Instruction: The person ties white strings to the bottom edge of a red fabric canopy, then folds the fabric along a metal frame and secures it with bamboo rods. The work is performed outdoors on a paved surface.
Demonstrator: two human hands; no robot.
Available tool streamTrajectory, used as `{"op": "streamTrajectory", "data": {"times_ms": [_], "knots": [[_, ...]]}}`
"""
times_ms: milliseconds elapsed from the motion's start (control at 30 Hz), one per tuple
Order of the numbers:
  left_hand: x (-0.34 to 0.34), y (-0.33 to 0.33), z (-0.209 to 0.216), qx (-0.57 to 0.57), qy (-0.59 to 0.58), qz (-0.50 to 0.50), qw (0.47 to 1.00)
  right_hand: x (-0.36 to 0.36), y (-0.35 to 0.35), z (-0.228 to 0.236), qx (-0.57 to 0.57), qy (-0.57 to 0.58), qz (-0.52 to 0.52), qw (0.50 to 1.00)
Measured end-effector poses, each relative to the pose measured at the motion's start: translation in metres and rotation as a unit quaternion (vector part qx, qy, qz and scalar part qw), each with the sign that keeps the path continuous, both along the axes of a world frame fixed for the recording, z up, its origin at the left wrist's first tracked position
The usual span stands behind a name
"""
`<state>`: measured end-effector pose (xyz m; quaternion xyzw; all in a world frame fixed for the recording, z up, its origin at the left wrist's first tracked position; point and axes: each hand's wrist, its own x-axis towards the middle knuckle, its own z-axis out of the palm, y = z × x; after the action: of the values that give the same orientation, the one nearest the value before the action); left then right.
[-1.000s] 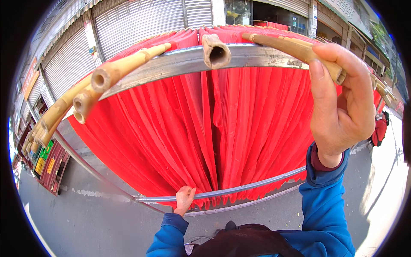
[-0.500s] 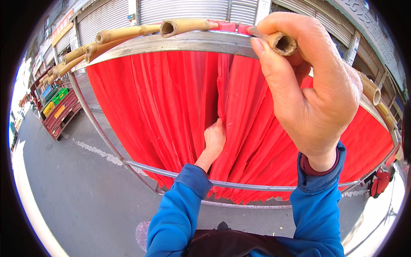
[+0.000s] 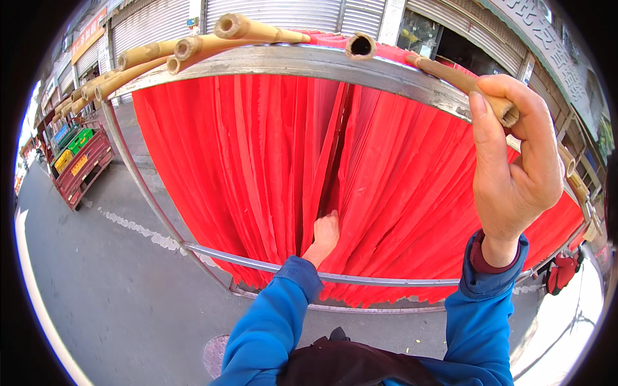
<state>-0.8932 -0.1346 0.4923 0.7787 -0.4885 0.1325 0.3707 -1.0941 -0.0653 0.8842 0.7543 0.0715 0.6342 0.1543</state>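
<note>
Long red cloth-like sheets (image 3: 244,174) hang in folds from bamboo poles laid across a metal rack (image 3: 283,64). My right hand (image 3: 518,161) is closed around the end of one bamboo pole (image 3: 460,80), thumb and fingers pinching it at the upper right, above the rail. Lower down, my left hand (image 3: 326,231) is closed on the edge of the red sheets beside a dark narrow gap between them. Its fingertips are partly hidden. Another bamboo pole (image 3: 360,46) points its hollow end at me above the middle of the rail.
More bamboo poles (image 3: 212,45) rest along the rail at left and right. A lower metal bar (image 3: 232,257) crosses in front of the sheets. On the street at left stands a red cart (image 3: 84,170) with coloured crates. Shuttered shopfronts (image 3: 270,16) line the back.
My right hand has moved right and down with the pole end. My left hand has slid lower along the sheets, and the gap between them has shifted slightly.
</note>
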Motion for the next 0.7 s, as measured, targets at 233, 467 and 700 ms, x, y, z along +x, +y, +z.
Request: {"op": "streamTrajectory", "data": {"times_ms": [233,467,700], "knots": [[-0.003,0.053,-0.052,0.209,-0.012,-0.151,0.966,-0.001,0.006,-0.003,0.011,-0.004,-0.053,0.999],[0.016,0.108,0.071,-0.159,0.067,-0.14,0.975,0.014,0.062,-0.013,0.083,0.023,0.091,0.992],[0.036,0.169,0.173,-0.296,0.015,-0.103,0.95,0.07,0.042,-0.001,0.012,0.055,0.009,0.998]]}}
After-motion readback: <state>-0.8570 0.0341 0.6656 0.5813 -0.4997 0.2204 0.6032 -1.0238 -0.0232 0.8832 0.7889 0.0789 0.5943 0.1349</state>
